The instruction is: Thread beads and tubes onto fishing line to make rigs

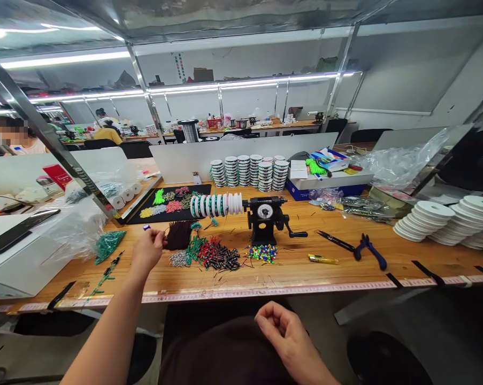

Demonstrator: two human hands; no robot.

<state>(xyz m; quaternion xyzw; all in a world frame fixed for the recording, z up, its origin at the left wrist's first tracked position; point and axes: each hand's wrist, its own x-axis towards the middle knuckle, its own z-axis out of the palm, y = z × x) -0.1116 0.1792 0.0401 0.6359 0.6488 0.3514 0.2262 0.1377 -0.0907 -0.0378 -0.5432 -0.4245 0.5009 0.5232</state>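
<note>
My left hand (148, 250) reaches over the table's left part with thumb and fingers pinched together; what they hold, if anything, is too small to make out. Just right of it lies a bundle of dark brown cords (178, 235). My right hand (283, 332) hovers before the table edge above my lap, fingers curled in against the thumb; I cannot make out anything inside them. Ahead of both hands stands a black hand-crank winder (264, 220) with a row of white spools (217, 205) on its shaft, several wound with green.
Near the winder lie piles of red, green and black tube-like pieces (217, 254) and coloured beads (263, 253). Tweezers (337, 240), blue-handled pliers (370, 251) and a yellow lighter-like item (322, 259) lie right. White discs (423, 220) are stacked far right. Wound spools (243, 171) stand behind.
</note>
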